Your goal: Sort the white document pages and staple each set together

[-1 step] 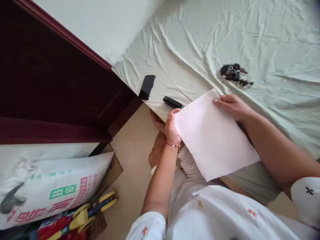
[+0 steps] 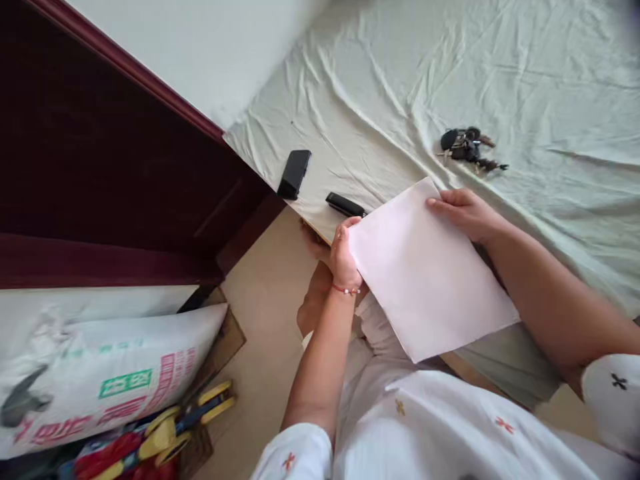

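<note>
A pale pink sheet of paper (image 2: 425,273) lies tilted over the near corner of a bed with a light green sheet (image 2: 400,87). My left hand (image 2: 344,257), with a red bead bracelet at the wrist, pinches the paper's left corner. The paper's far corner is held down by the fingers of my right hand (image 2: 465,212). My white patterned clothing shows below the paper.
A bunch of keys (image 2: 467,148) lies on the bed beyond my right hand. Two black objects (image 2: 294,173) (image 2: 345,205) rest near the bed's corner. Dark wooden furniture (image 2: 100,167) stands at left. A printed white sack (image 2: 110,373) and yellow-handled tools (image 2: 200,413) lie on the floor.
</note>
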